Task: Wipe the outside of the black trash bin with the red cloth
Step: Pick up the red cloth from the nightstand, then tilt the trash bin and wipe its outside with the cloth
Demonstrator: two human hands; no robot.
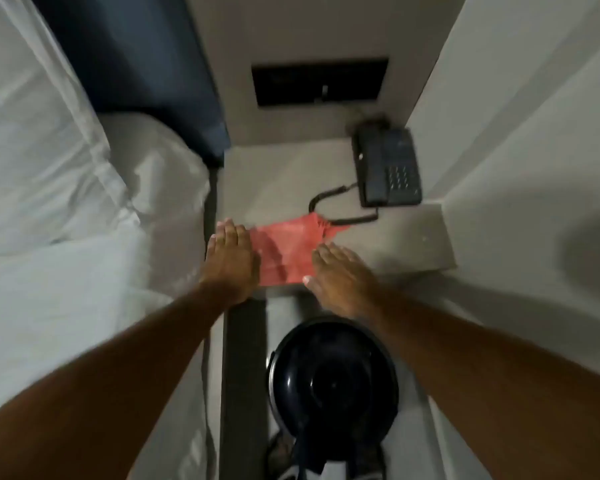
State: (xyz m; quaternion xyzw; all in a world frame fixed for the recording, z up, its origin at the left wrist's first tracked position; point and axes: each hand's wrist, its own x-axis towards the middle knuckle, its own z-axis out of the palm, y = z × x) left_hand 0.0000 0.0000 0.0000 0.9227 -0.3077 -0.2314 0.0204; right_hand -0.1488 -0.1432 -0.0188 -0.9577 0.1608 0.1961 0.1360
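Note:
The red cloth [288, 247] lies spread on the front edge of a grey nightstand [395, 244]. My left hand [231, 258] rests flat on the cloth's left edge, fingers extended. My right hand [340, 275] lies flat on its right front corner, fingers together and pointing left. Neither hand has closed around the cloth. The black trash bin [333, 382], round with a glossy domed lid, stands on the floor below the nightstand, between my forearms.
A black telephone [386, 168] with a coiled cord sits at the back right of the nightstand. A bed with white sheets [66, 202] and a dark headboard fills the left. A white wall [533, 133] closes the right. A dark wall panel [321, 83] is behind.

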